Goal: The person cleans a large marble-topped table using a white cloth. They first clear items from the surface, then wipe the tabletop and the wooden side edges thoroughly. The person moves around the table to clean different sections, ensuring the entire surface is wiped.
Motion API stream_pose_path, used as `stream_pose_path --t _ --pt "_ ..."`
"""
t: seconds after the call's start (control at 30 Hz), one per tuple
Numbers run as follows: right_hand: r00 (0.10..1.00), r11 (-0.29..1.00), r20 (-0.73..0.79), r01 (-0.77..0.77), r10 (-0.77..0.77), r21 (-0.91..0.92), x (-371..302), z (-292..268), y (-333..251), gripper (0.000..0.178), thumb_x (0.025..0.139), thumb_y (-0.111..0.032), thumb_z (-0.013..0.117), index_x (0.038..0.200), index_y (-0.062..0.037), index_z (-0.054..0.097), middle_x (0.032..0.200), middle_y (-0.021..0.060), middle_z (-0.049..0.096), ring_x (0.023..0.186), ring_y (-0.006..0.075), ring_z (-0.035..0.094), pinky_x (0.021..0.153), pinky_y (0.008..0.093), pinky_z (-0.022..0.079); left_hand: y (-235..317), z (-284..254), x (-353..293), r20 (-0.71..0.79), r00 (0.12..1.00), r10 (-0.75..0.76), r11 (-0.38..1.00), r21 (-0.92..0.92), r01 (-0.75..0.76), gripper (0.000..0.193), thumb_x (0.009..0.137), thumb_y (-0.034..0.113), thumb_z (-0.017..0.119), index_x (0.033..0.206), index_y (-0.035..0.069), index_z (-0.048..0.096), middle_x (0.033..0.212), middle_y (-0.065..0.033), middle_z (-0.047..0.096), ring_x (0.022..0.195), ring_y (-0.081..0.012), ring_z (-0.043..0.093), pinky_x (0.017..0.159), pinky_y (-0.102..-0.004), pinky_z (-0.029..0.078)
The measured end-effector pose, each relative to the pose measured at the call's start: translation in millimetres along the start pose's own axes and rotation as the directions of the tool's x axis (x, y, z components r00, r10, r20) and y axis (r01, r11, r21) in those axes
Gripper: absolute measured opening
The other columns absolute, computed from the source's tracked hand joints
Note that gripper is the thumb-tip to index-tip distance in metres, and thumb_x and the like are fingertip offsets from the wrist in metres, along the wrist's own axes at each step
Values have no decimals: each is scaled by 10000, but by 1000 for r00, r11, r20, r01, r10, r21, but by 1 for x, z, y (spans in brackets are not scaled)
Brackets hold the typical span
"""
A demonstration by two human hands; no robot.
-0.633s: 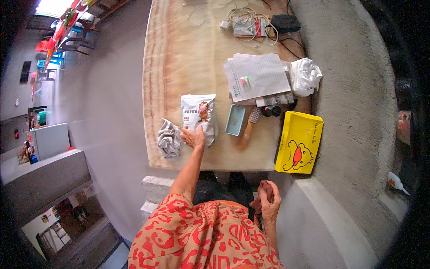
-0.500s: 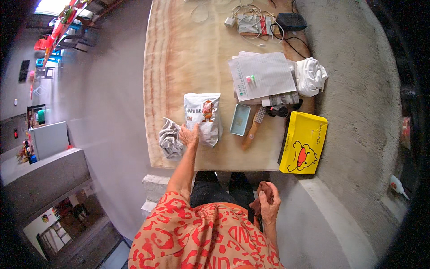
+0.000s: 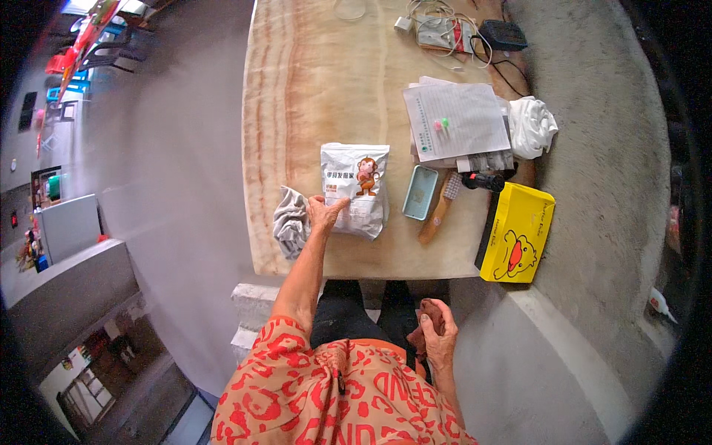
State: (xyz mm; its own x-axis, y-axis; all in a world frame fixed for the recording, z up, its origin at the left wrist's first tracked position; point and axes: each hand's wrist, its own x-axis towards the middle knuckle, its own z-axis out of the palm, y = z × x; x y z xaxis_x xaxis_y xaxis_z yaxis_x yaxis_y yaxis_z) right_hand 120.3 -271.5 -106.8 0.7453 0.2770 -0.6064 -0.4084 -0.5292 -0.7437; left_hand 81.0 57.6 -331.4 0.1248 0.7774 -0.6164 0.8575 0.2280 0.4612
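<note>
A white snack bag [image 3: 354,174] printed with a cartoon monkey lies near the table's front edge. My left hand [image 3: 327,214] is at its lower left side, thumb stretched over the front and fingers bent at the edge, with some fingertips hidden. Close against that hand, on its left, sits a crumpled grey-and-white cloth [image 3: 290,222]. Below the table edge, in front of my body, my right hand [image 3: 440,334] is closed around a crumpled brown cloth [image 3: 412,336].
Right of the bag lie a pale blue tray [image 3: 420,193], a wooden-handled brush [image 3: 440,209] and a yellow duck box [image 3: 518,233]. Farther back are papers [image 3: 463,111], a white bundle [image 3: 532,127], tangled cables [image 3: 445,30] and a black device [image 3: 503,35]. A wall [image 3: 593,148] borders the right.
The view has shifted, moving table things rightward in the picture. The bag looks a little larger and farther from the grey-and-white cloth. My left thumb reaches farther across it; my right hand keeps the brown cloth.
</note>
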Motion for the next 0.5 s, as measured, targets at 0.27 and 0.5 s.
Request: stream_pose_path --t 0.27,0.5 --pt "998 993 4 65 -65 -103 -3 18 -5 349 805 -111 673 1139 -57 590 1055 128 638 974 243 622 853 338 481 -56 20 52 215 975 62 981 -190 -21 882 513 501 872 1118 -56 553 1054 -192 635 977 -282 605 890 -388 433" --pt "991 978 -45 112 -122 -178 -13 27 3 353 810 -142 674 1143 -66 586 1062 134 636 975 272 628 837 357 498 3 3 -6 281 954 105 930 -367 5 717 557 355 882 1064 -49 576 964 -154 657 802 -228 632 725 -352 501"
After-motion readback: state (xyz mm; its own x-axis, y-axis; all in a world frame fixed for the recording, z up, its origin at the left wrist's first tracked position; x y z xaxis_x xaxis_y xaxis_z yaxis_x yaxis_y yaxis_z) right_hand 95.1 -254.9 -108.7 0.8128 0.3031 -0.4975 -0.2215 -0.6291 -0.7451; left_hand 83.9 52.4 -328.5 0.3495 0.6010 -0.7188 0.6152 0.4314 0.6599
